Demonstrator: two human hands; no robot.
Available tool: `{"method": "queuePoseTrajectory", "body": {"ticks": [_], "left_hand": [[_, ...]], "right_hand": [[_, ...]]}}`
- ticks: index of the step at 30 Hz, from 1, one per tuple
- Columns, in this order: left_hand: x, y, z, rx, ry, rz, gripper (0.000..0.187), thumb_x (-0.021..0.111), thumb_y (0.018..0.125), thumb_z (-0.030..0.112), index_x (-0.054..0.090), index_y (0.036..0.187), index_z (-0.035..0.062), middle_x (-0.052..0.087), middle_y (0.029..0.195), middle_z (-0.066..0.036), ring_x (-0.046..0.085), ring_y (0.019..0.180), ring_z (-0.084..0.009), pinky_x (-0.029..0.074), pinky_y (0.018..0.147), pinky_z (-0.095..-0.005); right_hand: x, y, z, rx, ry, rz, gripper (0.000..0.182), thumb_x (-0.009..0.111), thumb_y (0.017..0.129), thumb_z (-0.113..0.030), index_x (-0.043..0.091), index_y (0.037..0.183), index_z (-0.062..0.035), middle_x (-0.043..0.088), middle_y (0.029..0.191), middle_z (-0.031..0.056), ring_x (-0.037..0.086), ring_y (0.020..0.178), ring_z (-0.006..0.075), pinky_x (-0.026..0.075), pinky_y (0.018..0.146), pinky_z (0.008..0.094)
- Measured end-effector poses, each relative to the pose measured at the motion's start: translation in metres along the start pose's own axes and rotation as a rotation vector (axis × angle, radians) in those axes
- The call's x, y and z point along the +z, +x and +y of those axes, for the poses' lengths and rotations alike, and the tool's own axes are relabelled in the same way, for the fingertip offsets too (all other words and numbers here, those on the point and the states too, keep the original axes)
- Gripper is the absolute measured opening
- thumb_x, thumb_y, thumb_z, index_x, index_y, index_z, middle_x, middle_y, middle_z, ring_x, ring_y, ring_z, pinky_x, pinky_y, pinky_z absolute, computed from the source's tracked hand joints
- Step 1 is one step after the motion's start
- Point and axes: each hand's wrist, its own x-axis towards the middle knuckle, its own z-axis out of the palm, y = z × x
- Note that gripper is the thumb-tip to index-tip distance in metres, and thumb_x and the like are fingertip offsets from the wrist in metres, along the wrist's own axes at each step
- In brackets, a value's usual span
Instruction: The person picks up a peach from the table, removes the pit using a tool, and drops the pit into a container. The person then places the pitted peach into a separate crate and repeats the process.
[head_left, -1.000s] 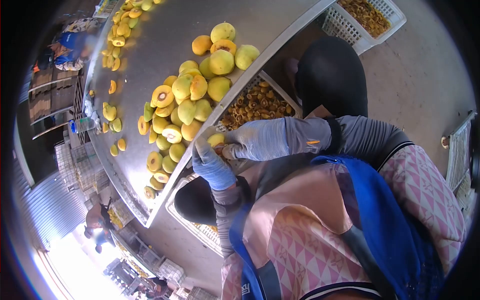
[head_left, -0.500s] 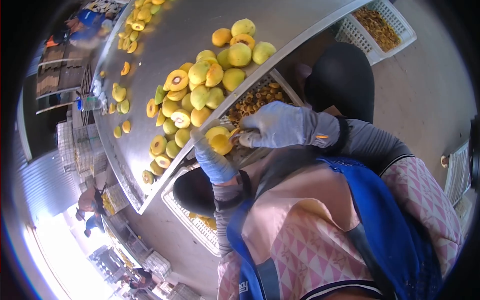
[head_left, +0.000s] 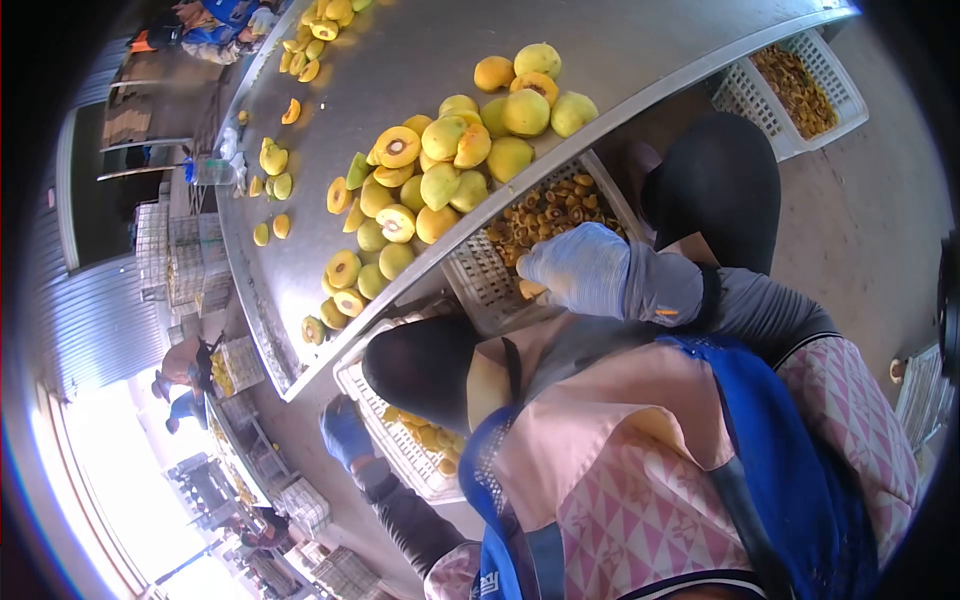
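My right hand (head_left: 580, 268), in a pale glove, is closed over the near side of a crate (head_left: 475, 280) of small brown-orange pieces. What its fingers hold is hidden; a yellow-orange piece (head_left: 532, 289) shows just below them. My left hand (head_left: 347, 432), in a blue glove, is at the outer left side of a white basket (head_left: 402, 458) with yellow fruit pieces (head_left: 430, 436); its fingers are blurred. On the metal table (head_left: 420, 60) lies a pile of yellow fruit (head_left: 440, 187), some whole-looking and some cut with brown centres.
Another white crate (head_left: 850, 105) of brown-orange pieces stands at the upper right. The table's raised edge (head_left: 640, 118) runs diagonally past my knees. More fruit (head_left: 272, 157) lies on the table's far left. A person in blue (head_left: 225, 20) is at the upper left.
My left hand has moved away from my right hand, down and left to the white basket. The yellow fruit between them is gone from there. The view has shifted slightly.
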Motion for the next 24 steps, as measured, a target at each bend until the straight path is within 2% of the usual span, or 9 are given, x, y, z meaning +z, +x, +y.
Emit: {"method": "queuePoseTrajectory", "body": {"ticks": [2,5,9,10,11,12,17,20,24], "left_hand": [[0.007,0.023,0.024,0.268,-0.065,0.102,0.029,0.062,0.089,0.022,0.068,0.110,0.0030,0.064,0.109,-0.015,0.060,0.099,-0.0295,0.045,0.091,-0.0393],[0.003,0.035,0.140,0.339,-0.469,-0.004,0.031,0.062,0.089,0.018,0.065,0.114,0.0001,0.063,0.112,-0.016,0.061,0.098,-0.0267,0.046,0.090,-0.0352],[0.047,0.074,0.227,0.497,-0.232,0.008,0.038,0.069,0.082,0.025,0.066,0.113,0.0029,0.065,0.108,-0.014,0.063,0.094,-0.0275,0.049,0.084,-0.0370],[0.056,0.081,0.245,0.451,-0.167,-0.124,0.040,0.071,0.080,0.027,0.065,0.113,0.0036,0.065,0.107,-0.014,0.063,0.093,-0.0286,0.049,0.084,-0.0380],[0.062,0.085,0.254,0.403,-0.101,-0.254,0.043,0.072,0.078,0.029,0.064,0.112,0.0042,0.065,0.107,-0.015,0.063,0.093,-0.0297,0.049,0.083,-0.0390],[0.068,0.089,0.254,0.412,-0.100,-0.259,0.043,0.072,0.078,0.029,0.064,0.112,0.0042,0.065,0.107,-0.015,0.063,0.093,-0.0297,0.049,0.083,-0.0390],[0.116,0.099,0.236,0.416,-0.609,-0.134,0.050,0.080,0.070,0.026,0.058,0.107,0.0029,0.063,0.103,-0.016,0.063,0.093,-0.0300,0.049,0.083,-0.0392],[0.105,0.088,0.248,0.386,-0.669,-0.013,0.048,0.081,0.068,0.019,0.060,0.108,0.0013,0.063,0.103,-0.013,0.062,0.092,-0.0265,0.050,0.083,-0.0372],[0.066,0.054,0.255,0.455,-0.815,-0.049,0.044,0.078,0.072,0.008,0.062,0.112,-0.0011,0.063,0.103,-0.012,0.061,0.092,-0.0195,0.051,0.084,-0.0323]], "right_hand": [[0.002,0.001,0.000,0.081,-0.058,0.065,0.026,0.066,0.083,-0.024,0.058,0.100,-0.0045,0.065,0.080,0.0171,0.065,0.073,0.0381,0.052,0.067,0.0467],[-0.007,0.003,-0.003,0.189,0.062,-0.005,0.028,0.065,0.084,-0.024,0.057,0.101,-0.0042,0.065,0.081,0.0197,0.065,0.076,0.0391,0.051,0.068,0.0477],[-0.009,0.005,-0.002,0.184,0.108,0.033,0.030,0.066,0.082,-0.020,0.057,0.104,-0.0029,0.066,0.080,0.0219,0.066,0.079,0.0396,0.052,0.069,0.0482],[-0.011,0.005,0.000,0.182,0.138,0.040,0.032,0.066,0.082,-0.020,0.056,0.106,-0.0024,0.066,0.080,0.0223,0.066,0.079,0.0400,0.052,0.069,0.0484],[-0.013,0.005,0.001,0.180,0.167,0.047,0.034,0.066,0.082,-0.020,0.056,0.108,-0.0020,0.066,0.081,0.0227,0.066,0.079,0.0405,0.052,0.069,0.0485],[-0.014,0.005,0.002,0.189,0.169,0.050,0.034,0.066,0.082,-0.020,0.056,0.108,-0.0020,0.066,0.081,0.0227,0.066,0.079,0.0405,0.052,0.069,0.0485],[0.005,0.015,0.002,0.110,0.298,0.235,0.037,0.065,0.085,-0.024,0.054,0.112,-0.0014,0.065,0.082,0.0245,0.064,0.078,0.0423,0.051,0.068,0.0493],[-0.005,0.021,-0.010,0.134,0.378,0.297,0.037,0.065,0.086,-0.027,0.054,0.112,-0.0026,0.065,0.083,0.0233,0.064,0.078,0.0415,0.051,0.066,0.0481],[-0.008,0.028,-0.010,0.092,0.432,0.424,0.037,0.065,0.087,-0.027,0.054,0.112,-0.0036,0.065,0.082,0.0213,0.064,0.078,0.0402,0.052,0.066,0.0468]]}}
